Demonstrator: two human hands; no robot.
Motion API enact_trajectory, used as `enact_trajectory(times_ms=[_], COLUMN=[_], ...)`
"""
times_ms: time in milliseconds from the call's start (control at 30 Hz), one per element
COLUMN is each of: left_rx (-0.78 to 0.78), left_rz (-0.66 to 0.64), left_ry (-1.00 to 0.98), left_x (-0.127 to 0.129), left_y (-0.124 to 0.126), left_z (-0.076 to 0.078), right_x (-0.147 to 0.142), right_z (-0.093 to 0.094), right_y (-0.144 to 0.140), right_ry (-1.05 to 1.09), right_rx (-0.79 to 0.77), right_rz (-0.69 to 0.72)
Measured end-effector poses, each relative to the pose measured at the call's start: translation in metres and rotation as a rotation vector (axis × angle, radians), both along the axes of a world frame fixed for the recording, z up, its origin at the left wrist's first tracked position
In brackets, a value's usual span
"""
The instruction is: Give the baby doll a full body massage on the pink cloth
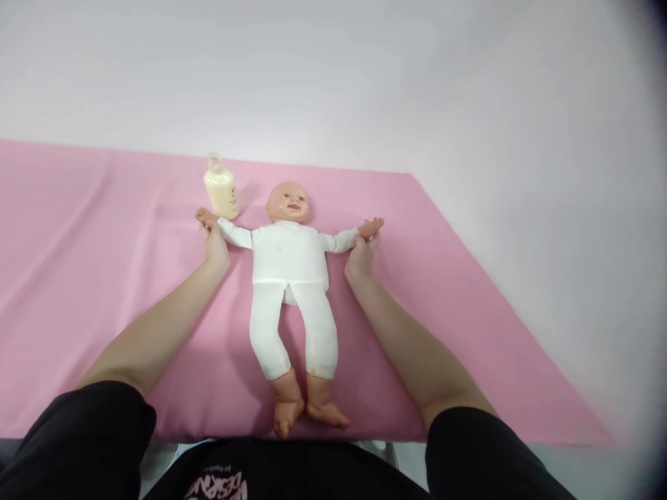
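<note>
A: Item one, baby doll [290, 257]?
B: On its back, mid pink cloth [442, 292], arms spread. My left hand [215, 244] and right hand [360, 254] each clasp a wrist.
A: Handling?
B: I'd keep both grips light, even. Bottle [221, 187] stands near its head.

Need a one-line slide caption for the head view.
Left hand and right hand hold the doll by its wrists on pink sheet.

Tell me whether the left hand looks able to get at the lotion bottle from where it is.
Probably yes. The left hand grips the doll's wrist, and the lotion bottle stands upright just beyond it on the pink cloth. Only the doll's small hand lies between them.
</note>
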State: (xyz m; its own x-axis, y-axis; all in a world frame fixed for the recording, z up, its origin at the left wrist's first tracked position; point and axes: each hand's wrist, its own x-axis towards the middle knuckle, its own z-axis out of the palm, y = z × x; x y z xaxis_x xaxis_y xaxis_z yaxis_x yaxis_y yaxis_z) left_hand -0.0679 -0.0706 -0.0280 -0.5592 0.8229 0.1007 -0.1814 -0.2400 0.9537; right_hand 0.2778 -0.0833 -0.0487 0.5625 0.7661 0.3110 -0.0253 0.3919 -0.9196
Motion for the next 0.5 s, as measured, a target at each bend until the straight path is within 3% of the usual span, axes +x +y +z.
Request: enact_trajectory(times_ms=[100,267,500], left_rx=[0.101,0.312,0.492], left_rz=[-0.022,-0.149,-0.488], left_ry=[0.08,0.374,1.121], left_x=[0.001,0.009,0.027], left_y=[0.001,-0.013,-0.035], left_z=[-0.001,0.005,0.017], right_x=[-0.001,-0.021,-0.037], right_z=[0.003,0.024,0.033], right_y=[-0.003,-0.025,-0.043], right_ry=[-0.023,-0.368,-0.907], right_rx=[0.017,0.274,0.276], right_rz=[0.018,0.176,0.429])
